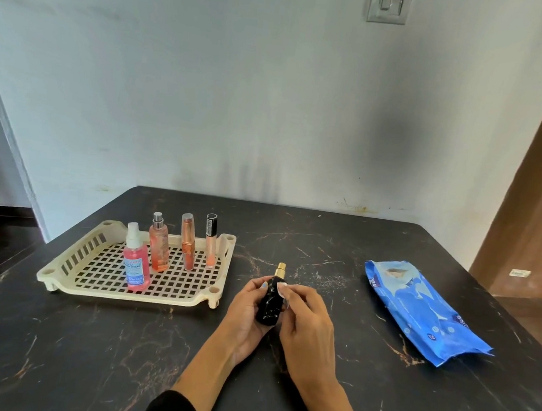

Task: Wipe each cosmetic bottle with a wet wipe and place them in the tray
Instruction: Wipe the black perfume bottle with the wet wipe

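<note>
My left hand point(245, 315) grips a black bottle point(270, 301) with a gold top, held above the table near its middle. My right hand point(305, 321) pinches a white wet wipe point(283, 289) against the upper side of that bottle. To the left lies a cream plastic tray point(69, 262) with a grid floor. Standing upright in it are a pink spray bottle point(136, 265) with a blue label, a taller peach spray bottle point(159, 244), a rose-gold lipstick tube point(188, 243) and a slim lip gloss point(210, 242) with a black cap.
A blue pack of wet wipes point(425, 309) lies flat on the right of the dark marble table point(83, 353). A pale wall rises behind the table's far edge. A brown door frame point(533, 214) stands at the far right.
</note>
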